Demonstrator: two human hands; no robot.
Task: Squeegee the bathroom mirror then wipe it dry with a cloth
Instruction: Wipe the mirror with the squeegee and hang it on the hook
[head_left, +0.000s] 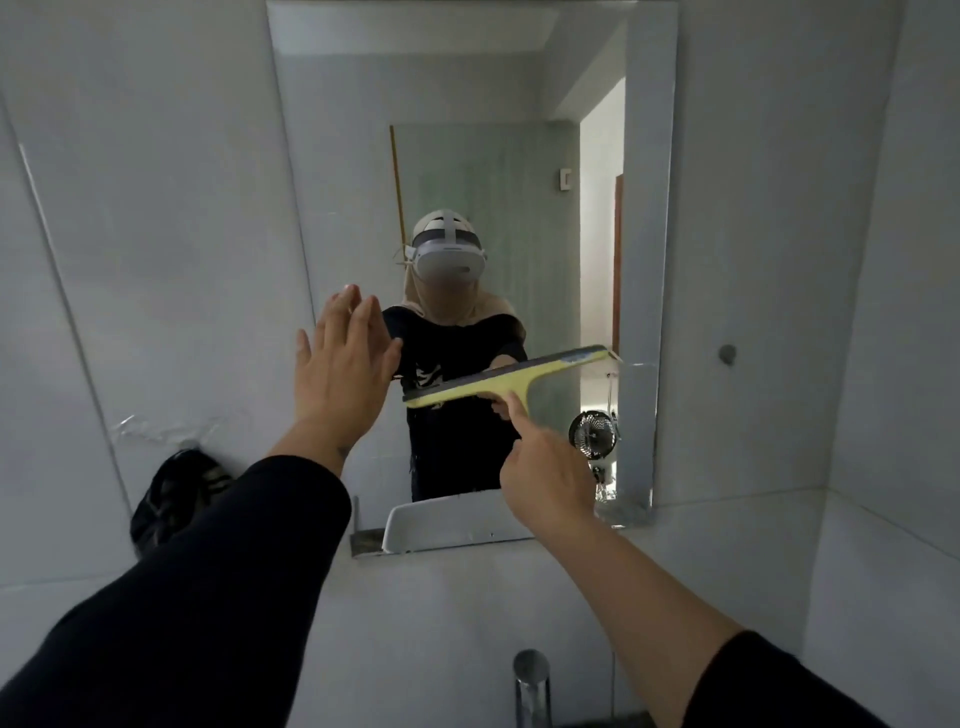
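Observation:
A tall rectangular mirror hangs on the white tiled wall ahead. My right hand grips the handle of a yellow squeegee, index finger stretched along the handle. The squeegee's blade lies tilted against the mirror's lower right part, its right end higher. My left hand is flat with fingers spread, at the mirror's left edge beside the blade's left end; whether it touches the glass I cannot tell. No cloth is clearly in view.
A dark bundle hangs on the wall at lower left, under a patch of clear tape. A metal tap stands at the bottom centre. A small round hook sits on the wall right of the mirror. A side wall closes in on the right.

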